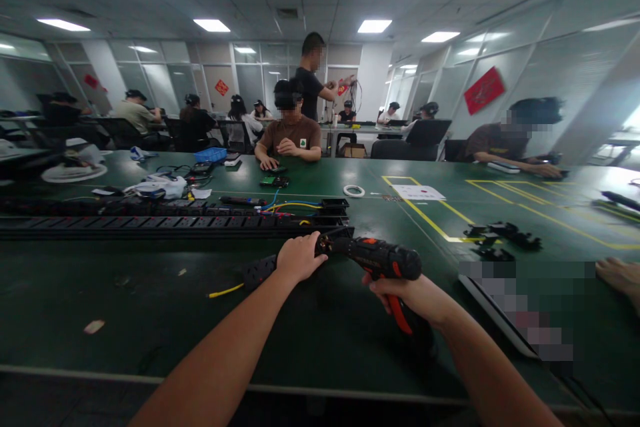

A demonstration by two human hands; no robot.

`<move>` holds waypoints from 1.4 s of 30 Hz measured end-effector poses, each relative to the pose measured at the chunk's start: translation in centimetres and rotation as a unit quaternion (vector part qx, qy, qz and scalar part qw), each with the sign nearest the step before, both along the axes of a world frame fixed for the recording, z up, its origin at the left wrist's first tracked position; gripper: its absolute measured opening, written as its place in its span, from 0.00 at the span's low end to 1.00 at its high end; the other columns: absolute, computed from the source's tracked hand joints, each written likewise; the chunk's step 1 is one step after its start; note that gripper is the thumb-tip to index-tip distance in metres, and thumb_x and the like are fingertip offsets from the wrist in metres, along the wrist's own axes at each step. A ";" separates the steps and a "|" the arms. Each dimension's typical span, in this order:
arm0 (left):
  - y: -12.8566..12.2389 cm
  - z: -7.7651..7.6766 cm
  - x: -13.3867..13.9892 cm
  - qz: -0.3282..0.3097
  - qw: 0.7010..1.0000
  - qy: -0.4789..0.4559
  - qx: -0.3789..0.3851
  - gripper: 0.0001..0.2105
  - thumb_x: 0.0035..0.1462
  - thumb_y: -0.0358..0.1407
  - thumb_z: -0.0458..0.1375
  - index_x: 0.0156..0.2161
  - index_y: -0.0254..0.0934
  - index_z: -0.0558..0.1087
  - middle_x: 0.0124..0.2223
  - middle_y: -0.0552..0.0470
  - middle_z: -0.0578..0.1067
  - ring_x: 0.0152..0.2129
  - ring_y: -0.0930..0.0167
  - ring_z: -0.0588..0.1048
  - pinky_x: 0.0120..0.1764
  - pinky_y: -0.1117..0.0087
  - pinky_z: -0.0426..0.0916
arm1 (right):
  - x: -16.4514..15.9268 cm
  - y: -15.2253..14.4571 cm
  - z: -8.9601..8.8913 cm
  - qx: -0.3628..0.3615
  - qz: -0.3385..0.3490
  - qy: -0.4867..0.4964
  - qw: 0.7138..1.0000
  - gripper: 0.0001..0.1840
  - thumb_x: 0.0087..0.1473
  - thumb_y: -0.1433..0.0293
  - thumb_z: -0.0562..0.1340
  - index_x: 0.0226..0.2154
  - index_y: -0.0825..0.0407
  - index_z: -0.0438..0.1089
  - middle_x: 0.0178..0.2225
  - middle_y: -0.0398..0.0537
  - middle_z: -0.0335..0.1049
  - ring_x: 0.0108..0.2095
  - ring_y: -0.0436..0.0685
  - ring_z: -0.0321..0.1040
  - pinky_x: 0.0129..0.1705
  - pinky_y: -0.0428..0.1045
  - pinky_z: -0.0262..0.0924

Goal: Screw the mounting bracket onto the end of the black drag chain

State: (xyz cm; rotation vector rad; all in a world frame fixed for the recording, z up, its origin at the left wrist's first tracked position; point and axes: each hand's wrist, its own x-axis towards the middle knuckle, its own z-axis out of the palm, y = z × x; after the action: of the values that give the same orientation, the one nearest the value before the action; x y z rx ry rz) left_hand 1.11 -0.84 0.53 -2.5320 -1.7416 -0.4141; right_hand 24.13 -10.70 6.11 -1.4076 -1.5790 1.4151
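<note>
My right hand point(410, 297) is wrapped round the grip of a black and orange cordless drill point(383, 257). The drill lies level, its nose pointing left toward my left hand point(300, 257). That hand is closed over a short black socket unit point(260, 271), from which a yellow wire point(225, 291) sticks out at the left end. The drill's tip meets the unit's right end or comes close to it; my fingers partly hide the spot. Just beyond lies a long black power strip point(150, 225) with a row of sockets.
Blue and yellow wires point(290, 205) come out near the strip's right end. A white tape roll point(354, 191), black brackets point(505, 237) and a flat, blurred-out device point(520, 313) lie on the green table point(165, 320). A person point(290, 127) sits opposite; another person's hand point(620, 275) rests at right.
</note>
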 end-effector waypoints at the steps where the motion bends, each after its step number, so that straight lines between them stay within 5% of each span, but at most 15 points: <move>1: 0.0 0.0 0.0 -0.001 1.000 0.001 0.000 0.28 0.58 0.53 0.52 0.59 0.42 0.59 0.49 0.44 0.75 0.45 0.59 0.73 0.44 0.62 0.64 | 0.0 0.0 0.0 0.002 0.002 0.000 1.000 0.10 0.45 0.68 0.63 0.33 0.54 0.69 0.18 0.37 0.63 0.19 0.51 0.63 0.24 0.46 0.58; 42: -0.3 0.3 0.2 0.010 1.000 0.010 -0.016 0.28 0.58 0.52 0.52 0.60 0.43 0.59 0.50 0.44 0.74 0.46 0.60 0.73 0.45 0.62 0.63 | -0.1 0.2 0.0 0.025 0.024 -0.034 0.999 0.05 0.44 0.69 0.62 0.27 0.52 0.66 0.18 0.39 0.64 0.20 0.51 0.63 0.24 0.47 0.59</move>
State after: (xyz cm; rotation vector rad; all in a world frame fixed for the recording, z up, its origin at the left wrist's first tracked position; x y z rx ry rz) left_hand 1.26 -1.18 0.86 -2.5275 -1.7791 -0.3616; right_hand 24.04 -10.54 6.11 -1.4096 -1.6901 1.3589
